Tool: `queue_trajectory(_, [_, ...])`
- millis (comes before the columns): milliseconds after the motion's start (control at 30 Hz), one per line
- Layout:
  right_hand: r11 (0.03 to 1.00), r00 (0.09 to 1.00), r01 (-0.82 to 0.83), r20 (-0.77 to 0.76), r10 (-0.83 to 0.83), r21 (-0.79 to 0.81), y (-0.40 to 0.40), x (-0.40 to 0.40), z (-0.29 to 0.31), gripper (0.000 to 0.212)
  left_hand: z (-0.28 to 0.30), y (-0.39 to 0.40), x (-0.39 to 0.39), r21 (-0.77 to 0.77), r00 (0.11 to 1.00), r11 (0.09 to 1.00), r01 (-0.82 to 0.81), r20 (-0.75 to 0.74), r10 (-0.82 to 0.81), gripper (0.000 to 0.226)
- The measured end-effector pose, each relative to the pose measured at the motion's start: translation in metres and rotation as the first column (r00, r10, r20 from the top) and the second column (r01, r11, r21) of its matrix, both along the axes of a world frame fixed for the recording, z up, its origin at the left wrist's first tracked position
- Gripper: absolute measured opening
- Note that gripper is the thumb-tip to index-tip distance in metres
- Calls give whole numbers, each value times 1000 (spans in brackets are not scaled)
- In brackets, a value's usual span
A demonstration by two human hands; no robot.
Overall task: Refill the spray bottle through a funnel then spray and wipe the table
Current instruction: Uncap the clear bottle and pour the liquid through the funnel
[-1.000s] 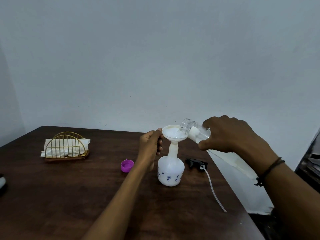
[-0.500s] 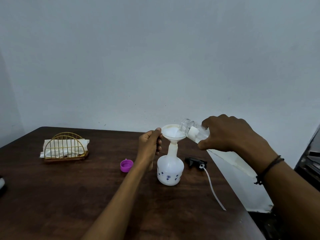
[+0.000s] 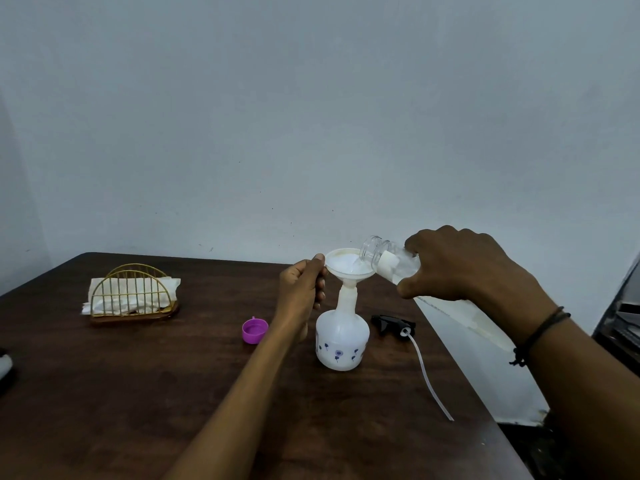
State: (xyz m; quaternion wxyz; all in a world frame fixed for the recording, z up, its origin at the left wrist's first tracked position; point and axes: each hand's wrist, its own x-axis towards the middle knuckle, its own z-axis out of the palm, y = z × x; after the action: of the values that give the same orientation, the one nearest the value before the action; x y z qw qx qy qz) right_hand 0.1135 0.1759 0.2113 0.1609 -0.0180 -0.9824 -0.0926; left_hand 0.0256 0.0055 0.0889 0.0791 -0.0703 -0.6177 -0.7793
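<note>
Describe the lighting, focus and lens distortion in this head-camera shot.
Head view: dim, even, bluish light with soft shadows; the dark table carries only a dull sheen; wide-angle stretch enlarges the right hand near the edge; the funnel and spray bottle are sharp; the clear bottle is low-contrast against the wall.

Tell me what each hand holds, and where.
Left hand pinches the funnel at its rim. Right hand grips the clear bottle around its body, tilted over the funnel.
</note>
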Motion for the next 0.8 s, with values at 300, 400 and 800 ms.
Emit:
queue_trajectory(300, [1000, 1000, 5, 6, -5, 13, 0, 1, 0, 57, -1, -1, 0, 5, 1000, 1000, -2, 5, 2, 34])
queue_trajectory(400, [1000, 1000, 5, 1, -5, 14, 0, 1, 0, 56, 0, -1, 0, 1, 1000, 1000, -1, 8, 1, 33])
queue_trajectory(800, [1000, 1000, -12, -11, 12, 20, 1, 1, -2, 53, -1, -1, 1, 5, 1000, 1000, -3, 1, 3, 34])
